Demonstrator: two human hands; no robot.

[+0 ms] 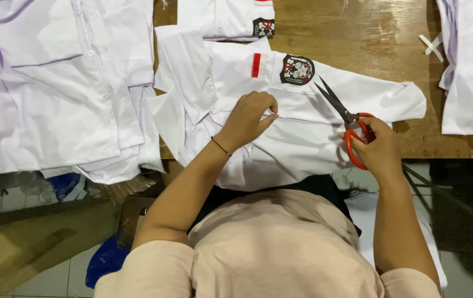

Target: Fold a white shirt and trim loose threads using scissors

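A white shirt (302, 138) lies spread on the wooden table (380, 38), its lower edge hanging over the table's near side toward the person. The left hand (247, 118) rests on the shirt near its middle, fingers drawn together and pinching the cloth, or perhaps a loose thread; the view is too coarse to tell which. Just above that hand on the shirt sit a small red stripe (255, 65) and a dark round badge (297, 69). The right hand (380, 149) lies at the shirt's right side, below the sleeve, fingers closed through the red handles of the scissors (342, 113). Their dark blades point up toward the badge, nearly shut. A pile of white shirts (60, 83) lies to the left of the spread shirt, touching it.
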